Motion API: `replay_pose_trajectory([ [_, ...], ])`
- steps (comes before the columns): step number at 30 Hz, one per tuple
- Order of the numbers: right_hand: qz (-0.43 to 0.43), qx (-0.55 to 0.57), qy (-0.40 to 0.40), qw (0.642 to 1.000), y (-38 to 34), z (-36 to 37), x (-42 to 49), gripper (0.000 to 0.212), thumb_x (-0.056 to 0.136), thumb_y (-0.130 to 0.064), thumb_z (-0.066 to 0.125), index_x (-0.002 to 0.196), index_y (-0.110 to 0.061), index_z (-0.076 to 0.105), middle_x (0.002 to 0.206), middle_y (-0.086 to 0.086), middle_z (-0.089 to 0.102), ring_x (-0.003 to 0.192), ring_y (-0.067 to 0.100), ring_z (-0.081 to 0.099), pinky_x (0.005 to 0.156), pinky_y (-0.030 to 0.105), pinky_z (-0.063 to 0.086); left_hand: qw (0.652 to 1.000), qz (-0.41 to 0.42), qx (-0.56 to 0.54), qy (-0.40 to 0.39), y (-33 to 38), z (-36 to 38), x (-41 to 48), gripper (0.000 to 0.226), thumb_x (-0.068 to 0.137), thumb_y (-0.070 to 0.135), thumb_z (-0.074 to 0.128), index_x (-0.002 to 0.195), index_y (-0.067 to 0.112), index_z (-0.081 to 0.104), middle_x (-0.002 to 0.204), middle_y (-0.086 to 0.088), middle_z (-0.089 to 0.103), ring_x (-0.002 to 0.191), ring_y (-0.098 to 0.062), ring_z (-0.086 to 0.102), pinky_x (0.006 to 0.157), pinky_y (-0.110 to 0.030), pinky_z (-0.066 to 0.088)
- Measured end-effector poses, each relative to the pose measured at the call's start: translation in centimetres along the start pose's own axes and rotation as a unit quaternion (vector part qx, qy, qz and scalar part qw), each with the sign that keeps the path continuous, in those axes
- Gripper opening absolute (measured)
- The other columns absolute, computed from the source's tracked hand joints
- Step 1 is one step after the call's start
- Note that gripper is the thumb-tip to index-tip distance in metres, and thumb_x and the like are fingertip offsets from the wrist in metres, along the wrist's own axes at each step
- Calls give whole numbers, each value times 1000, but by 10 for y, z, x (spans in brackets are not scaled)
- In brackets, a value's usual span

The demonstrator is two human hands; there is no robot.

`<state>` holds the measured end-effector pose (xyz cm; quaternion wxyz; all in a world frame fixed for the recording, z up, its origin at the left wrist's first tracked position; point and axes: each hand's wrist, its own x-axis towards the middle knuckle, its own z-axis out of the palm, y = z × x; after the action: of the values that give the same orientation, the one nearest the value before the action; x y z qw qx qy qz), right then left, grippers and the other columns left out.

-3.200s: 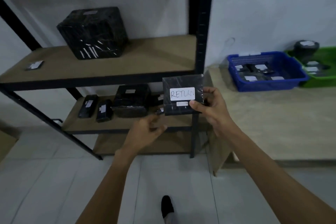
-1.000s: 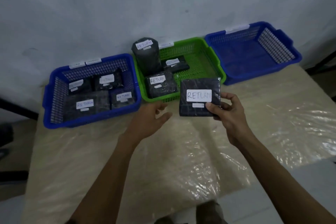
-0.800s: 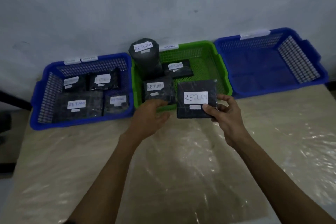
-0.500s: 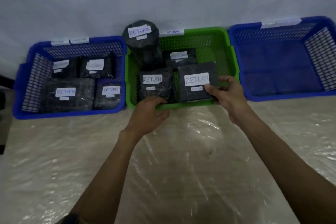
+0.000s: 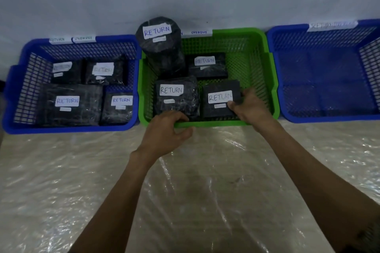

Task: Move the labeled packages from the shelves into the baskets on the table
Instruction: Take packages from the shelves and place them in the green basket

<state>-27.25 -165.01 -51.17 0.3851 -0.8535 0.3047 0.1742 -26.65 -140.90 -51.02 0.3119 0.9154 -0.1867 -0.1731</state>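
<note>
**Placing a RETURN package (image 5: 221, 99) in the green basket (image 5: 205, 123).** The flat, black-wrapped package was held by the right hand (image 5: 249, 107). The thumb was laid on its top face beside the white label, and the fingers were curled behind its right edge. The package was seen inside the basket, just ahead of that hand, label up. Whether its underside was already seated on the basket floor could not be told.

The near rim of the basket was pinched by the left hand (image 5: 166, 131), fingers curled over the top and thumb beneath, apparently to steady it. Just ahead of the left hand a second RETURN package (image 5: 176, 96) was seen, close beside the held one. Beyond it an upright cylindrical package (image 5: 159, 47) and a flat rear package (image 5: 207, 64) were stowed.

The step was judged to be best done as follows:
- The package would be lowered flat onto the free floor ahead of the right hand.
- It would be kept off its left neighbour.
- The label would be left facing up.
- The grip would be loosened only once the weight was borne by the basket.
</note>
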Motion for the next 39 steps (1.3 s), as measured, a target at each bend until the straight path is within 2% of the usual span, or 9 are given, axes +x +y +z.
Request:
replay_pose_trajectory([
  [3,5,-116,-2,993,-2,9,-6,55,92,-41,51,129,-6,30,123,17,56,111,32,55,87,39,41,1000,1,0,4,1,0,0,50,72,58,53,98,19,69,92,5,66,87,-14,60,79,-37,51],
  [6,2,-170,11,985,-3,12,-6,53,92,-44,49,128,-8,33,122,16,58,108,32,57,84,38,42,1000,9,1,17,1,1,-1,47,73,57,55,96,19,69,90,6,66,85,-13,61,78,-38,51],
  [13,9,-165,-10,986,-5,12,0,63,81,-39,66,127,-7,37,124,14,56,112,29,55,84,33,44,999,21,6,35,-1,5,-2,44,75,54,57,94,17,70,87,5,66,83,-16,61,77,-43,51],
  [24,2,-145,24,989,-3,11,-6,68,78,-46,69,125,-5,42,123,15,56,110,30,56,83,34,45,999,21,18,37,1,5,-6,39,79,50,60,98,17,69,91,4,66,87,-16,60,80,-43,49],
  [27,-61,-147,65,985,1,10,-15,62,81,-46,66,124,-8,41,117,15,61,104,31,59,86,39,47,999,23,8,30,2,3,-9,37,81,44,62,106,17,67,99,1,67,94,-17,59,85,-42,48],
  [31,-182,-166,165,955,4,7,-38,49,84,-39,62,122,-12,47,112,11,64,106,30,58,98,42,34,998,35,-6,58,7,-6,-21,30,86,32,68,109,14,66,104,-2,65,100,-18,57,87,-35,47],
  [33,-230,-146,187,944,2,8,-54,44,83,-36,64,119,-13,51,109,10,65,106,31,57,100,43,30,996,38,-6,78,10,-13,-33,28,86,31,68,108,13,66,104,-2,65,100,-18,58,86,-33,47],
  [36,-296,-112,182,931,-3,16,-86,42,81,-33,68,115,-12,56,106,8,65,103,30,58,98,45,33,994,43,-9,102,15,-28,-59,27,86,30,68,107,13,66,104,0,64,99,-16,58,85,-30,46],
  [39,-355,-90,123,922,-12,32,-128,46,79,-32,70,117,-11,57,111,8,65,104,29,58,96,45,38,992,40,-3,121,13,-48,-93,36,82,36,63,110,13,66,108,-1,65,102,-16,57,87,-28,43],
])
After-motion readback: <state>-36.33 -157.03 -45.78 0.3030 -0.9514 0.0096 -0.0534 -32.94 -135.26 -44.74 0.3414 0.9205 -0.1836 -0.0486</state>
